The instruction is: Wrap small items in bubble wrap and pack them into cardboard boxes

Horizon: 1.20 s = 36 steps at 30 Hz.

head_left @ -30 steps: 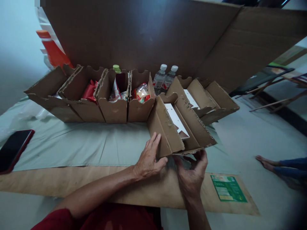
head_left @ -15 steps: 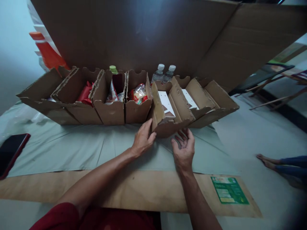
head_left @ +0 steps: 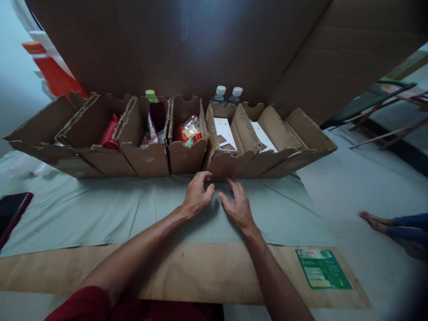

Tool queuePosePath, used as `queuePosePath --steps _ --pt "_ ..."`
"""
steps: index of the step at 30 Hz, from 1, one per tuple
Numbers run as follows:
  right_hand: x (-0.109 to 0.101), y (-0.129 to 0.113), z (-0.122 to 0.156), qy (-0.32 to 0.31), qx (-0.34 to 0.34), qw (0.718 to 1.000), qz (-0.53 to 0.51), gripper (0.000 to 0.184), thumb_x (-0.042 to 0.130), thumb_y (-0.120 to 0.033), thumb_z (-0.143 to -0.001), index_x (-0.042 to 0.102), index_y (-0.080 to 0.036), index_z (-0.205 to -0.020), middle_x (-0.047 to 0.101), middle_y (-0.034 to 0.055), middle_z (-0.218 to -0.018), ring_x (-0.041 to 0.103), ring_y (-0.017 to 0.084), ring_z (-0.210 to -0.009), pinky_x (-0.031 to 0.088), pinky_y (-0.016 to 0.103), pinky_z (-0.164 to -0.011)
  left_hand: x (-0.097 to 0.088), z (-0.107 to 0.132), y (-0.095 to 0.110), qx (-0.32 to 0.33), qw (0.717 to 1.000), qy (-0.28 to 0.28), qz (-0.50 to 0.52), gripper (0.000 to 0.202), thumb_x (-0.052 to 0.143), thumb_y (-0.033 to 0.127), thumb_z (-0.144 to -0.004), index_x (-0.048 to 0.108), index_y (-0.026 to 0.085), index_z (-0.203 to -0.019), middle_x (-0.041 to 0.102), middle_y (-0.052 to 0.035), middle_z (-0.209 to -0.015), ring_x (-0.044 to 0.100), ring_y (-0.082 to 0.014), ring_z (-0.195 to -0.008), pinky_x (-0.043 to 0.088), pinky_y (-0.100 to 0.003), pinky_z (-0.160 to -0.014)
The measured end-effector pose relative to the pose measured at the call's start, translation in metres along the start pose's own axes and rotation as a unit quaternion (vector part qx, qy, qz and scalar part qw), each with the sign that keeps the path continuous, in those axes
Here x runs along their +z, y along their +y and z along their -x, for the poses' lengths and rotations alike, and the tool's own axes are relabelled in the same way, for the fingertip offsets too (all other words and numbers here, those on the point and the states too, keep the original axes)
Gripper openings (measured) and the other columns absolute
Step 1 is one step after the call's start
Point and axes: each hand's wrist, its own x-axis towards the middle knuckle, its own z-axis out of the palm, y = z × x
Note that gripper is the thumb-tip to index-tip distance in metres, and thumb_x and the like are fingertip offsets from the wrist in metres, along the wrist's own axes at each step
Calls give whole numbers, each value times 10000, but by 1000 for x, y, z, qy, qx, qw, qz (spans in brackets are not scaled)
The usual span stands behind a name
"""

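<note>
Several open cardboard bins stand side by side along the back of the cloth. My left hand [head_left: 198, 194] and my right hand [head_left: 236, 203] are in front of the bin [head_left: 230, 166] that holds a white box [head_left: 225, 135]. Both hands have their fingers apart and hold nothing. The fingertips are close to the bin's lower front; whether they touch it I cannot tell. Left of it, a bin [head_left: 187, 156] contains a clear and red snack packet [head_left: 190, 130]. To the right, another white box [head_left: 263, 136] leans inside its bin.
A red packet [head_left: 110, 133] lies in a bin further left. Behind the bins are capped bottles [head_left: 219, 96], an orange bottle [head_left: 55, 73] and a tall cardboard panel [head_left: 167, 49]. A phone [head_left: 11, 214] rests at left, a green card [head_left: 323, 269] at front right. Another person's feet [head_left: 376, 221] show at right.
The bin with the white box has moved back from its pulled-out, tilted position into line with the others. My right hand has moved left, closer to my left hand.
</note>
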Motion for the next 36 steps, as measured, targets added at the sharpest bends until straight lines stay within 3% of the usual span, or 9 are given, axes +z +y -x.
queuePosePath --steps 4,8,14,19,22,26,28,31,36 --pt "4 12 -4 -20 2 1000 -13 640 586 -387 -911 467 -225 -1518 501 161 -1558 461 330 -1461 492 575 -1107 6 -16 -8 -1 999 -30 -15 511 597 181 -831 543 152 -1338 688 -141 -1225 681 -249 -1030 581 -364 -803" --pt "-1 10 1 -19 -1 1000 -10 623 622 -389 -888 516 -222 -1479 505 162 -1562 473 332 -1458 444 592 -1154 0 -5 -11 27 996 -75 -31 596 641 190 -778 552 165 -1367 669 -150 -1307 645 -294 -1170 550 -464 -994" --pt "-25 -55 -9 -8 -34 998 -48 335 585 -306 -958 657 -222 -1274 758 81 -1113 728 191 -915 614 347 -837 -63 68 -23 68 991 -90 -71 380 610 231 -848 676 189 -1219 664 -148 -1309 590 -322 -1247 495 -548 -1077" --pt "-14 -121 -59 -41 -79 995 -35 554 548 -272 -950 501 -218 -1500 755 16 -932 678 148 -717 583 308 -779 -123 132 -48 62 979 -9 -192 338 577 229 -913 671 218 -1238 666 -141 -1333 556 -341 -1326 508 -584 -1077" --pt "7 -139 -98 -65 -81 993 47 664 567 -257 -906 443 -209 -1557 751 16 -825 663 183 -658 553 328 -714 -135 154 -55 51 977 1 -207 311 577 216 -919 687 239 -1209 688 -125 -1313 583 -338 -1315 536 -572 -1060" --pt "26 -146 -128 -80 -56 980 176 363 552 -172 -869 736 -214 -1179 738 68 -721 685 244 -687 504 330 -676 -135 161 -58 67 977 11 -200 264 592 205 -907 712 235 -1140 706 -120 -1292 594 -341 -1317 551 -566 -1055" --pt "25 -149 -122 -80 -50 976 195 295 526 -140 -868 764 -212 -1028 740 86 -714 696 255 -700 485 322 -665 -134 161 -58 76 979 32 -189 267 591 190 -905 706 224 -1144 709 -123 -1280 604 -329 -1309 555 -553 -1055" --pt "8 -154 -82 -89 -60 975 196 269 506 -169 -890 757 -216 -973 764 82 -757 707 251 -690 471 313 -632 -137 162 -57 90 977 78 -176 251 582 178 -920 697 217 -1139 704 -131 -1271 626 -307 -1283 568 -520 -1043" --pt "-61 -147 26 -108 -169 972 119 296 483 -185 -898 752 -255 -999 806 24 -872 735 218 -710 536 320 -647 -148 166 -48 74 977 121 -160 234 587 181 -934 679 215 -1146 674 -131 -1302 654 -279 -1233 578 -476 -1018"
